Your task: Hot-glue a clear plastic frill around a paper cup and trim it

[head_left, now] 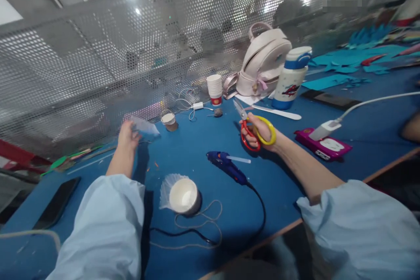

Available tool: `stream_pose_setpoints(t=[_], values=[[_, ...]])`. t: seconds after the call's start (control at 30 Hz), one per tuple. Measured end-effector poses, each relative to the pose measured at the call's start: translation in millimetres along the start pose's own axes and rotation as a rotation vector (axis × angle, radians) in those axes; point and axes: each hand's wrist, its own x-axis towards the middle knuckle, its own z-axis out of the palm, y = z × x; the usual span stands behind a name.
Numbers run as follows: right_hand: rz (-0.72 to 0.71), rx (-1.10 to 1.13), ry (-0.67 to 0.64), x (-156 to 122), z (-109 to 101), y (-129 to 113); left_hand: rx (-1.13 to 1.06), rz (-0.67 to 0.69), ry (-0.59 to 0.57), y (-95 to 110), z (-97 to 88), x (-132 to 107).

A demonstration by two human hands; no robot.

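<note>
The right hand (262, 133) has its grip closed on the scissors (250, 130). The fingers go through the red loop and the yellow loop. The blades point up and away, above the blue desk (183, 148). The scissors look hard and a bit heavy, and the blades look sharp. The loops are the safe place to hold them.

The left hand (127, 135) is far out on the desk, by the wall with little holes. It touches the edge of a clear sheet (146, 127). I cannot tell if the grip is closed on it or just lies on it. The sheet looks thin, light and floppy. It may crumple, so a soft pinch at the edge seems best.

Between the two arms lie the glue gun (228, 166) with its black cord and the white cup (183, 195) with a frill beside it.

Count: one pair of scissors, one clear sheet, one glue gun, one white cup. Farther back there is one stack of cups (214, 89), one bottle (290, 78) and one bag (265, 59).
</note>
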Motion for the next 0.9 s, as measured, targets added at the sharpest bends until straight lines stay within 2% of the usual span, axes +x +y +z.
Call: stream_pose_setpoints(t=[0.1,0.17,0.23,0.3,0.37,0.47,0.53,0.6,0.7,0.9], values=[[-0.046,-0.212,0.008,3,0,12,0.110,-0.120,0.061,-16,-6.4,-8],[-0.052,-0.304,0.007,2,-2,17,0.150,-0.119,0.076,-17,-12.9,-21],[-0.119,-0.562,0.043,1,-3,19,0.161,-0.078,0.041,-14,-20.3,-44],[-0.241,-0.929,0.127,-1,-6,19,0.148,-0.029,-0.051,-12,-28.7,-78],[-0.341,-1.191,0.205,-3,-8,19,0.140,-0.006,-0.176,-15,-38.4,-119],[-0.352,-1.316,0.212,-4,-10,21,0.187,0.003,-0.364,-25,-54.1,-175],[-0.334,-1.394,0.177,-3,-12,25,0.220,-0.084,-0.447,-32,-62.5,-199],[-0.324,-1.443,0.114,-1,-13,30,0.204,-0.214,-0.485,-39,-66.8,-211],[-0.348,-1.496,0.025,2,-15,35,0.125,-0.357,-0.430,-45,-65.4,-217],[-0.381,-1.543,-0.011,3,-17,38,0.040,-0.425,-0.323,-46,-58.8,-222]])
